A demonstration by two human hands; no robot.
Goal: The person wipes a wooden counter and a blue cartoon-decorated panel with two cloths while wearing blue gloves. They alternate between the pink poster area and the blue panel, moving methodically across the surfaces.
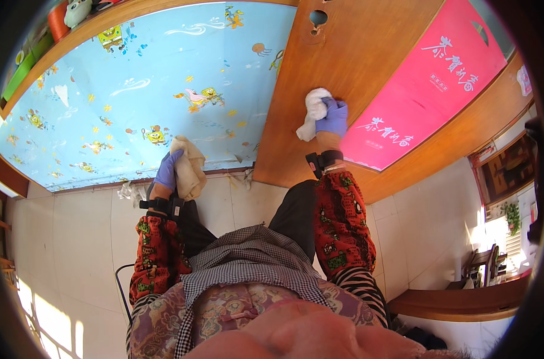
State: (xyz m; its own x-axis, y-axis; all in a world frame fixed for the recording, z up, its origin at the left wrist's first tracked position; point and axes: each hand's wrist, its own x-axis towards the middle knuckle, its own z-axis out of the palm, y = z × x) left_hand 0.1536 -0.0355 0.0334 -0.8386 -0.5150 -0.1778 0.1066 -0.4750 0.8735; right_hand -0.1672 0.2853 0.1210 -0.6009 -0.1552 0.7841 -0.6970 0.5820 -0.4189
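My right hand (332, 116), in a purple glove, is closed on a white cloth (315, 110) and presses it against the wooden door (294, 148), below a round hole near its top edge. In my left hand (168, 170), gloved the same way, is a cream cloth (190, 168); it hangs in front of the lower part of a blue panel (155, 76) printed with cartoon figures. A pink sheet with white writing (415, 89) covers part of the wood to the right of my right hand.
Crumpled plastic (132, 192) lies by the foot of the blue panel, on the tiled floor (81, 233). A toy figure (77, 12) and a green object (27, 67) stand at the upper left. A curved wooden edge (460, 301) is at the lower right, near chairs (487, 264).
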